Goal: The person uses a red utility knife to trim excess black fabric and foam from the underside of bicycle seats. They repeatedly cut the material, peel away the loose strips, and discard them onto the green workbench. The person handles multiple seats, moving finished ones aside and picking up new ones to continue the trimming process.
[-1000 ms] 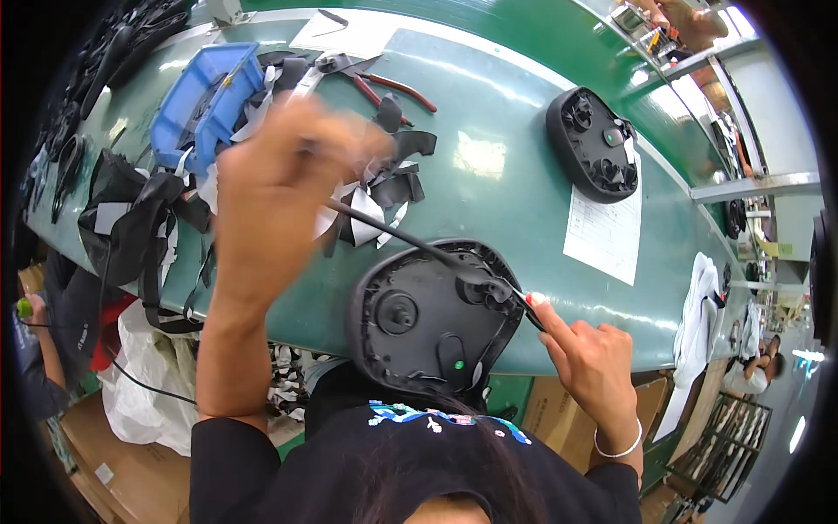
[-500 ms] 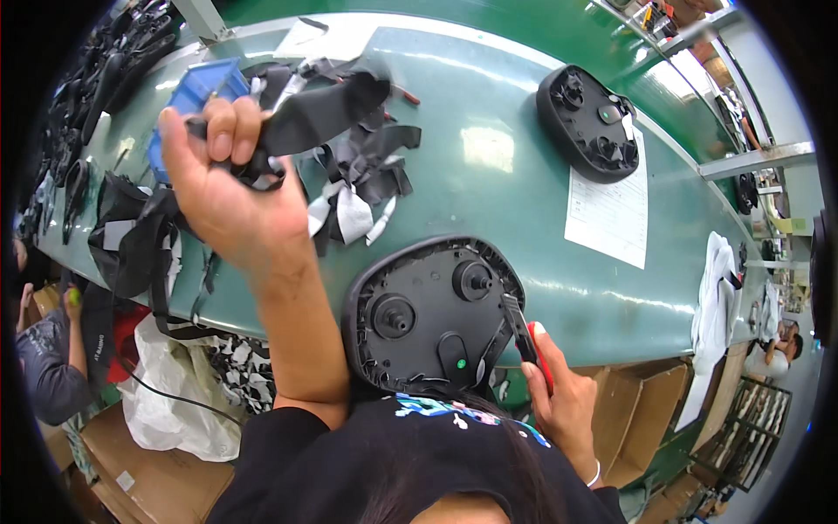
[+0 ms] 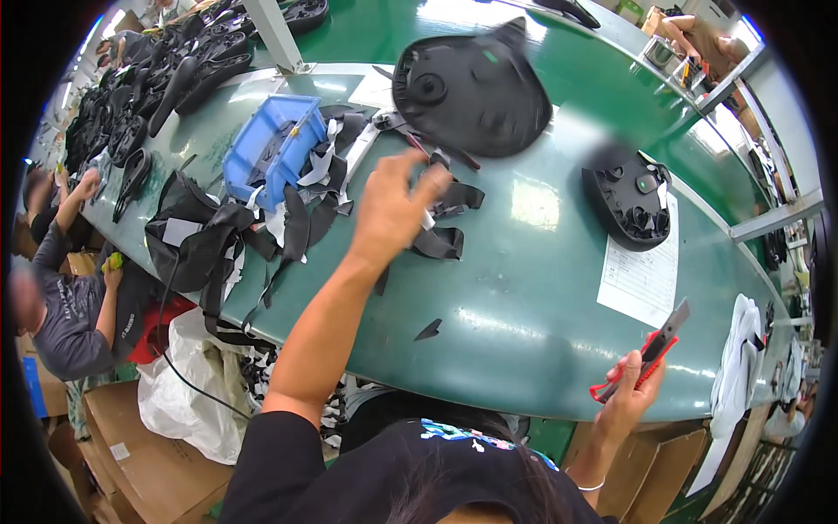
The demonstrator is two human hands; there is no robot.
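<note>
My right hand, at the right near the table's front edge, grips a red-and-black utility knife with its blade pointing up and away. Over the middle of the table reaches my left hand, slightly blurred, its fingers apart and nothing seen in them. Just beyond it is a black plastic shell, smeared by motion and apart from the fingers. Black fabric scraps lie under and beside my left hand. A red-handled tool, partly hidden, lies between that hand and the shell.
A blue bin stands at the left among black and white scraps. At the right, a second black shell rests on a printed sheet. A metal post rises at the far left. Co-workers, including one person, are at the left.
The shell has moved from the near edge to the far side of the table. My left hand has let go of the black strip. The knife has moved right, away from the shell.
</note>
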